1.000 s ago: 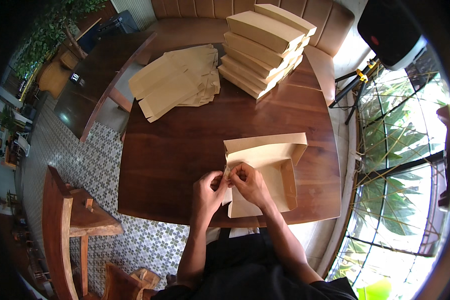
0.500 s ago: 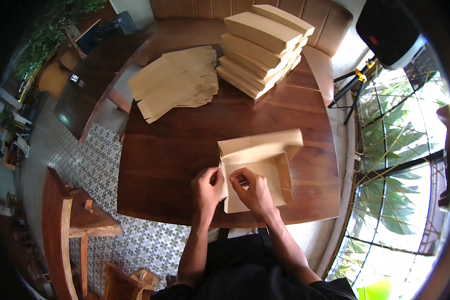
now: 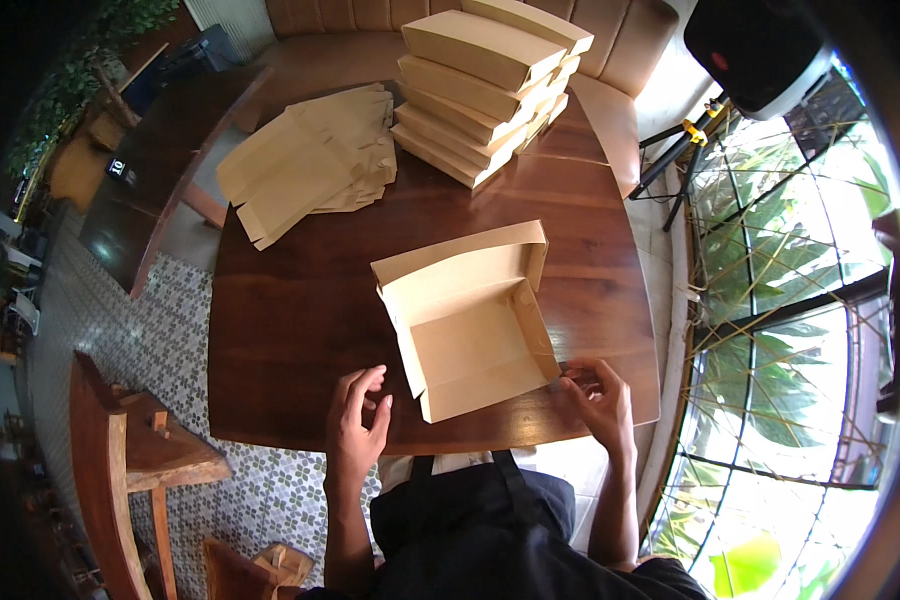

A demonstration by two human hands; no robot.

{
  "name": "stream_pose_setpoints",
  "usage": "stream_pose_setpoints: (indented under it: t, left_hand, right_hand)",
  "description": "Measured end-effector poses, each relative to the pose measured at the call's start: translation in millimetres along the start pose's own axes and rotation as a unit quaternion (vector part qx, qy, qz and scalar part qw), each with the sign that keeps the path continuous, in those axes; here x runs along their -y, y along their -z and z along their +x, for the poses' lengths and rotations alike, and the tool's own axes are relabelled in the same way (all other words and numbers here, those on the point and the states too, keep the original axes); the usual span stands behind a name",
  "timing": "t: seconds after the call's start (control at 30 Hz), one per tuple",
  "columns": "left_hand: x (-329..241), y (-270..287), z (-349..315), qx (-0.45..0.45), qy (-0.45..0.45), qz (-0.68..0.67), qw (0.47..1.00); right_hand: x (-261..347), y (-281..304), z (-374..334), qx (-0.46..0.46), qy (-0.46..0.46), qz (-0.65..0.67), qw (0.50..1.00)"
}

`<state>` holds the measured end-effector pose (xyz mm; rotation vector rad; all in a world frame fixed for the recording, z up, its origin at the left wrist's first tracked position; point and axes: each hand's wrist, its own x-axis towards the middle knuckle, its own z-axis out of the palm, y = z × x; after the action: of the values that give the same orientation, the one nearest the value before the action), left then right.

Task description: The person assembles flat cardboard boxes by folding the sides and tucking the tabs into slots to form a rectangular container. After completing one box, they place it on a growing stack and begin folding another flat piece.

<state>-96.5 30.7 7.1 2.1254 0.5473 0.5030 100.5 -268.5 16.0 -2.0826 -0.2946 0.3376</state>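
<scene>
An open brown cardboard box (image 3: 475, 350) stands in front of me near the table's front edge, its hinged lid (image 3: 462, 262) raised at the far side. The tray part has its walls up, and inside it is bare. My left hand (image 3: 356, 425) is off the box's left side, fingers bent and apart from the thumb, holding nothing. Beside the box's near right corner is my right hand (image 3: 600, 400), its fingers loosely curled with a gap to the thumb. Whether its fingertips touch that corner, I cannot tell.
Flat, unfolded cardboard blanks (image 3: 305, 165) lie piled at the far left of the wooden table (image 3: 300, 330). A tall stack of folded boxes (image 3: 485, 85) rises at the back. Behind runs a brown padded bench (image 3: 340, 20); a wooden chair (image 3: 155, 440) is at lower left.
Both hands have come away from the box's left wall and moved apart, the right one to the near right corner. The box now sits turned, further left in view, its lid still up.
</scene>
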Motion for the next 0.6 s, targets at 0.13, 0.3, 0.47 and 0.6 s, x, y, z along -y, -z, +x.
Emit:
stream_pose_setpoints:
  t: [0.13,0.3,0.47,0.6]
  left_hand:
    - [-1,5,21,-0.091,-0.054,-0.124,0.987]
    - [-28,35,72,-0.116,-0.067,-0.168,0.977]
    - [-46,33,93,-0.014,0.001,-0.109,0.994]
    - [-27,26,82,0.019,0.199,-0.227,0.953]
  right_hand:
    - [-2,-33,10,0.0,0.004,-0.088,0.996]
    - [18,-39,66,0.018,0.157,-0.118,0.98]
    - [73,-19,116,0.017,0.264,-0.085,0.961]
    - [99,-21,120,-0.014,0.282,0.069,0.957]
